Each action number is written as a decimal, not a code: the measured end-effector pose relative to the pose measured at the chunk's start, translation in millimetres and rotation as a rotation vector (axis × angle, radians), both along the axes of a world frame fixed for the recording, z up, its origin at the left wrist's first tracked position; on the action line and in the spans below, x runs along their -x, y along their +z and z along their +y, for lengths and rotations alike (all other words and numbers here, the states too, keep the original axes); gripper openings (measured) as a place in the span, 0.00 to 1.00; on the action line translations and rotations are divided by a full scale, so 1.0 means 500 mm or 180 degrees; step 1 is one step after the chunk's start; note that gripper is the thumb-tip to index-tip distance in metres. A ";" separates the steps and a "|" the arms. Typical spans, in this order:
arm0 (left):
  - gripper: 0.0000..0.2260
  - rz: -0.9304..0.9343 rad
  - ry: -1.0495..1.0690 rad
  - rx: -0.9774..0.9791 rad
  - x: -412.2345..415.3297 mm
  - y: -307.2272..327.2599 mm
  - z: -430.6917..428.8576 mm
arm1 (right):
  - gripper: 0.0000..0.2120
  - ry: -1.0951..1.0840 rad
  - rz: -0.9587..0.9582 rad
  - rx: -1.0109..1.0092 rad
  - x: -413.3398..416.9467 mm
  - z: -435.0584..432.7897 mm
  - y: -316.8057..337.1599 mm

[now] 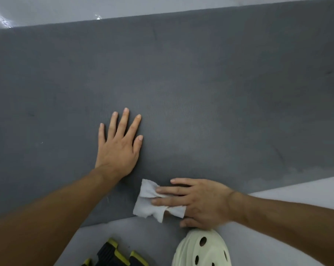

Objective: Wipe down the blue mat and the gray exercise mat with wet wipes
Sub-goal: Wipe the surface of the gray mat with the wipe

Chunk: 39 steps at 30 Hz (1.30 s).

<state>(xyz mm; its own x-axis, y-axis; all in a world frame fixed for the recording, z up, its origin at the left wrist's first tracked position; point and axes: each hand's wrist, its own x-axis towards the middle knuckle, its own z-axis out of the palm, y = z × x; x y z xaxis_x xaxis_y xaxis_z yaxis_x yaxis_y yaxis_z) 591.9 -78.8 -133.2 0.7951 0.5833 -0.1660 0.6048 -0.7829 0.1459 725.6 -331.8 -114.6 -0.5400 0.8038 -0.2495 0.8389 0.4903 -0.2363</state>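
The gray exercise mat (pixel 181 83) fills most of the view, lying flat on a pale floor. My left hand (pixel 118 144) rests flat on the mat with its fingers spread and straight. Near the mat's front edge my right hand (pixel 198 202) presses a crumpled white wet wipe (pixel 149 204) onto the mat with straight fingers. A darker, damp-looking band shows along the mat's front edge to the right of that hand. No blue mat is in view.
The pale gray floor (pixel 296 192) shows beyond the mat at the top and at the lower right. A cream perforated clog (pixel 202 248) sits just under my right hand. A black and yellow object (pixel 112 254) lies at the bottom edge.
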 end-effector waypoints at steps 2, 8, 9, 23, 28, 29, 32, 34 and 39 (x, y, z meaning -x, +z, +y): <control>0.27 -0.0028 0.0008 -0.0012 -0.001 -0.003 -0.003 | 0.28 0.0059 -0.0304 0.0051 -0.035 -0.038 0.005; 0.27 -0.0161 0.0054 -0.0119 0.000 -0.017 -0.007 | 0.21 -0.0187 -0.0695 0.0188 -0.195 -0.217 0.059; 0.27 -0.0173 0.0052 -0.0146 0.000 -0.019 -0.008 | 0.21 -0.0223 -0.0791 0.0189 -0.211 -0.234 0.062; 0.26 -0.0072 0.0109 -0.0055 0.001 -0.006 -0.005 | 0.30 0.0166 -0.0436 -0.0035 0.012 0.019 0.001; 0.26 -0.0141 0.0103 0.0035 -0.006 -0.003 -0.009 | 0.26 -0.0178 -0.0167 0.0156 0.005 0.000 0.023; 0.26 -0.0168 0.0111 0.0022 -0.007 -0.004 -0.011 | 0.27 -0.0314 -0.0225 0.0167 -0.007 -0.016 0.026; 0.26 -0.0202 0.0125 0.0010 -0.009 -0.005 -0.013 | 0.28 -0.0659 -0.0417 0.0200 -0.062 -0.079 0.030; 0.25 -0.0208 0.0153 0.0015 -0.010 -0.005 -0.012 | 0.28 -0.0843 -0.0487 0.0241 -0.113 -0.129 0.035; 0.28 -0.0204 0.0132 -0.0034 -0.008 -0.003 -0.008 | 0.33 -0.1264 -0.0750 0.0407 -0.228 -0.259 0.054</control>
<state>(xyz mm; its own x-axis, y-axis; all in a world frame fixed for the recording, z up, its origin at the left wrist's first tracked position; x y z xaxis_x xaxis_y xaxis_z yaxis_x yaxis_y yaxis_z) 596.1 -82.7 -134.8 0.7789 0.6176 -0.1091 0.6266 -0.7590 0.1772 839.5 -461.6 -87.5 -0.1141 0.8914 -0.4386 0.9935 0.1003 -0.0546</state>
